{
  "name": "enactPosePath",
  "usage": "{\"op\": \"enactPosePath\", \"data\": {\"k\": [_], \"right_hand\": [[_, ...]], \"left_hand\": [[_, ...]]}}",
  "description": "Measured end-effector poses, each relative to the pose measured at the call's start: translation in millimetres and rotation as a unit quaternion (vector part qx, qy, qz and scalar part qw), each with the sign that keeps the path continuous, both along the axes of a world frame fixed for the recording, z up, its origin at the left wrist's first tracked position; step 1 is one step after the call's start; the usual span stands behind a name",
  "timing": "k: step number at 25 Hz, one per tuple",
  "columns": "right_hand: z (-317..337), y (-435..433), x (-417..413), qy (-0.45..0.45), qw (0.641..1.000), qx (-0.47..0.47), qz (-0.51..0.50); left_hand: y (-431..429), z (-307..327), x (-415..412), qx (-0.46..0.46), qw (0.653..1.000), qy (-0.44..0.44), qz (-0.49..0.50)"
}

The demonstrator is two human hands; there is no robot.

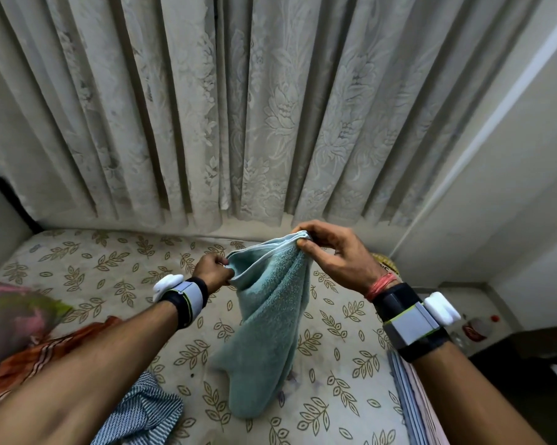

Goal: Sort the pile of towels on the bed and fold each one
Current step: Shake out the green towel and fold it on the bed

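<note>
Bed point(116, 277) with leaf-print sheet fills the lower frame; lace curtain point(270, 107) hangs behind it. Teal towel point(267, 316) is held up above the middle of the bed, hanging in loose vertical folds, its lower end at or just above the sheet (contact cannot be resolved). Likely reason for the lift: gravity straightens the cloth so edges can be matched before folding.

Unsorted cloth lies at lower left: an orange striped piece point(30, 358), a blue-white striped piece point(139, 412), and a blurred pink-green item point(11, 316) cut off by the frame edge. A flat stack of pale cloth point(412, 399) sits at the bed's right edge, probably finished folds; how many pieces, not readable.

Right hand point(331, 255) pinches the doubled hem at the upper corner, thumb and fingertips closed on it. Left hand point(213, 271) is clenched on the opposite top edge, lower down; its fingertips are hidden behind the cloth.

Both wrists carry strapped sensor bands
</note>
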State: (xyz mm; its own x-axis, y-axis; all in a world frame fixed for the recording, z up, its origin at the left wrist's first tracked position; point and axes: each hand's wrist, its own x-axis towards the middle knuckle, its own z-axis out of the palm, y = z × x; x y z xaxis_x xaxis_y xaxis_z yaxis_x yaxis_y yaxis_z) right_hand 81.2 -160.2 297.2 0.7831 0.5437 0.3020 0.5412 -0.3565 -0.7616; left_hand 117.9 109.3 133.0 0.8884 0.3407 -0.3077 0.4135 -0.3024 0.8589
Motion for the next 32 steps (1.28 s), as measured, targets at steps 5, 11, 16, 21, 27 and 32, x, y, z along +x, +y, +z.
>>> {"op": "enactPosePath", "data": {"k": [5, 11, 16, 21, 27, 32], "right_hand": [[-7.2, -1.0, -1.2, 0.000, 1.000, -0.007, -0.015], [-9.5, 2.5, 1.2, 0.000, 1.000, -0.009, -0.018], [-11.3, 6.9, 4.5, -0.003, 1.000, -0.010, -0.016], [-9.3, 11.4, 4.9, -0.009, 1.000, -0.007, -0.014], [-9.0, 2.1, 3.7, -0.013, 0.999, -0.010, -0.028], [-10.2, -14.4, 1.7, 0.013, 0.998, 0.016, -0.057]], "left_hand": [[-3.5, 11.7, 1.6, 0.061, 0.997, -0.019, -0.037], [7.1, 6.4, 1.0, 0.047, 0.999, 0.008, -0.018], [6.2, 7.1, -3.4, -0.015, 0.998, 0.065, -0.020], [7.3, 7.2, -7.7, -0.049, 0.993, 0.099, -0.037], [5.9, 13.7, -4.6, -0.022, 0.995, 0.095, -0.029], [26.0, 42.0, 5.0, 0.054, 0.997, 0.060, -0.018]]}}
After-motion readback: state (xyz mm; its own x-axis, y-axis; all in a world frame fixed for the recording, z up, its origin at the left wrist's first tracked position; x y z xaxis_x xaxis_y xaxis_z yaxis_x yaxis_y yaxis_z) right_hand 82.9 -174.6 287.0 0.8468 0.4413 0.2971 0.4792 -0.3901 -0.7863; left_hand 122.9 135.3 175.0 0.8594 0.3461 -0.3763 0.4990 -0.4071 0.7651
